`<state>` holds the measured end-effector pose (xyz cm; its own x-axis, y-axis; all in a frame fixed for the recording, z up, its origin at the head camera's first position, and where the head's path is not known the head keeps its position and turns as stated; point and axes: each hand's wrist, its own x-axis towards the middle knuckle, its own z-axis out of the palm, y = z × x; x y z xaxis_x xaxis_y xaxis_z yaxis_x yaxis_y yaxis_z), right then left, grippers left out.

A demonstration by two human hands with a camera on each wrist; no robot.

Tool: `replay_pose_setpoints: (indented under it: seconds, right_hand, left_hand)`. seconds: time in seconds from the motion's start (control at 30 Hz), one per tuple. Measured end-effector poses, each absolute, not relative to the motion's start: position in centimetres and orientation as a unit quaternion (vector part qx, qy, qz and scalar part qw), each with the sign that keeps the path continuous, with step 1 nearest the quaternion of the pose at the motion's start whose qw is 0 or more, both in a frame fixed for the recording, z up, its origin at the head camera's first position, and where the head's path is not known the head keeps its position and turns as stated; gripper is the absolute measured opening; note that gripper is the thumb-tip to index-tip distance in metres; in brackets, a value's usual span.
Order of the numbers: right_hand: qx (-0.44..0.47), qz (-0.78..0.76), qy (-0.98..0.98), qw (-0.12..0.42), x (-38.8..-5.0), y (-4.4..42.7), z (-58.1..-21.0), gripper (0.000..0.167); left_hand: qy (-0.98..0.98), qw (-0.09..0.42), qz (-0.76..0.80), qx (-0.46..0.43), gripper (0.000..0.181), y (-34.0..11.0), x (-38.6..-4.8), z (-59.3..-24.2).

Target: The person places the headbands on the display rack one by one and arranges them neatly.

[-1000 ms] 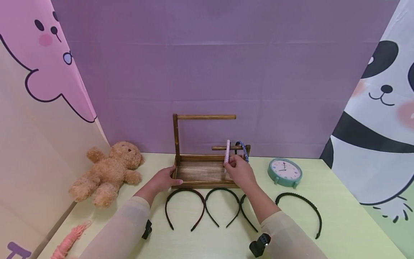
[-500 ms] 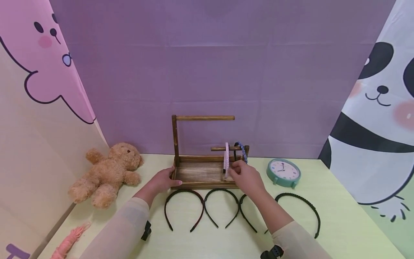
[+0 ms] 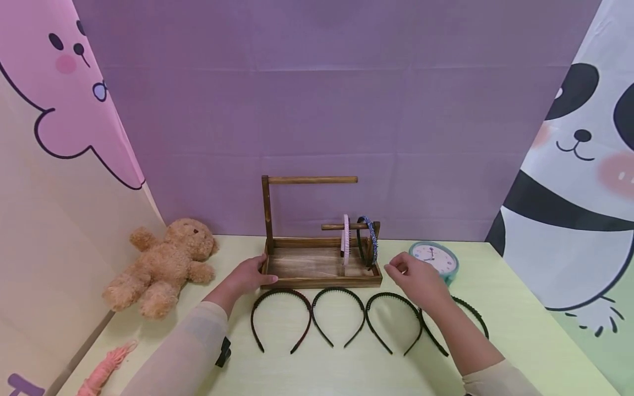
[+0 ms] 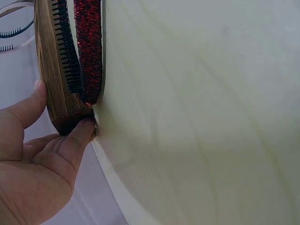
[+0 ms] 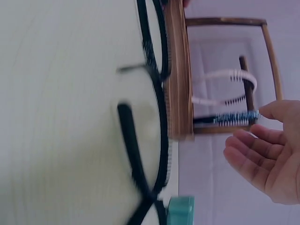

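My left hand (image 3: 247, 275) grips the left end of a brown wooden rack (image 3: 322, 284), which has a tray base and two bars. In the left wrist view, thumb and fingers hold its corner beside a red glittery headband (image 4: 89, 51). A pale pink headband (image 3: 346, 242) hangs on the lower bar. To its right on that bar hangs a blue glittery headband (image 3: 374, 242). Right of the rack, my right hand (image 3: 418, 280) hovers over the table with loosely bent fingers and holds nothing. The right wrist view shows its palm bare.
Several dark headbands (image 3: 338, 289) lie in a row before the rack, the rightmost partly behind my right forearm. A green clock (image 3: 441, 258) lies at the right, partly covered by my right hand. A teddy bear (image 3: 168, 264) and pink cord (image 3: 106, 368) lie at the left.
My right hand has let go of the pink headband, now hanging on the lower bar, and moved right toward the clock. The left hand stays at the rack's left end.
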<state>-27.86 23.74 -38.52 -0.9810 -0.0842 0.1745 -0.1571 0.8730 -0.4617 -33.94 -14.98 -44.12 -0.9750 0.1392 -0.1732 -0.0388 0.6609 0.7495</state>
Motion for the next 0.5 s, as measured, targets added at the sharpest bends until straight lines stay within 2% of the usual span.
replay_pose_setpoints:
  seconds: [0.2,0.33,0.5]
  right_hand:
    - [0.064,0.205,-0.976,0.038,-27.4,26.8,-39.0,0.041]
    - [0.055,0.186,-0.981,0.009,-27.3,28.6,-39.6,0.039]
    - [0.018,0.191,-0.980,-0.060,-27.3,30.4,-41.0,0.038]
  left_hand:
    - [0.904,0.106,0.413,0.030,0.079,-15.0,-33.9,-43.9]
    - [0.905,0.108,0.410,0.032,0.079,-15.1,-33.9,-43.9]
    - [0.905,0.110,0.409,0.032,0.080,-15.0,-33.9,-44.0]
